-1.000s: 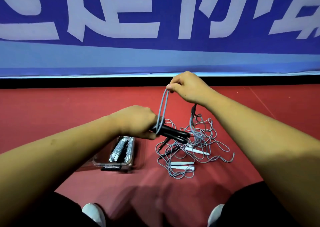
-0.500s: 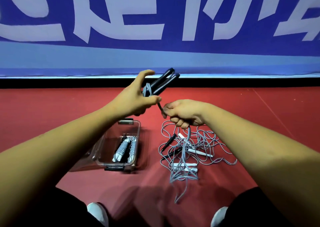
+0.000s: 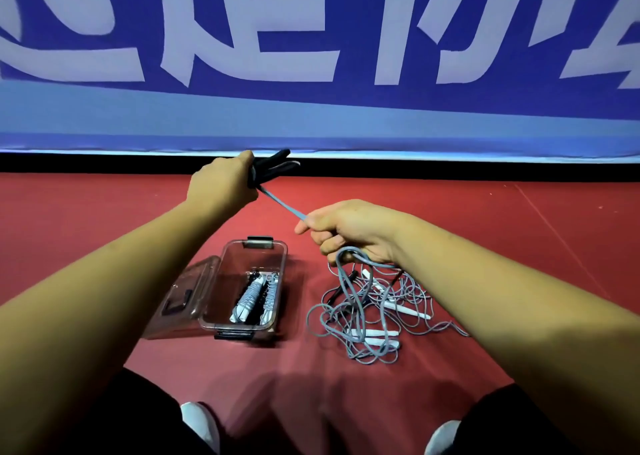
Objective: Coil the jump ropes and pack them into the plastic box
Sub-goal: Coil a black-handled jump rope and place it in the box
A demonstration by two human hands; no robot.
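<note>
While my left hand (image 3: 221, 185) curls tight round the black handles (image 3: 277, 167), my right hand (image 3: 349, 230) pinches the grey rope (image 3: 284, 205) taut between them, other fingers curled. Slack loops down to the tangle (image 3: 363, 319) on the floor, right of the open box (image 3: 281, 281).

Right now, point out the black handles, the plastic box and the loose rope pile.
black handles (image 3: 278, 166): head view, on the free ends that stick out up and to the right.
plastic box (image 3: 281, 281): head view, on its clear right wall.
loose rope pile (image 3: 349, 316): head view, on the tangled grey cord on the floor.
</note>
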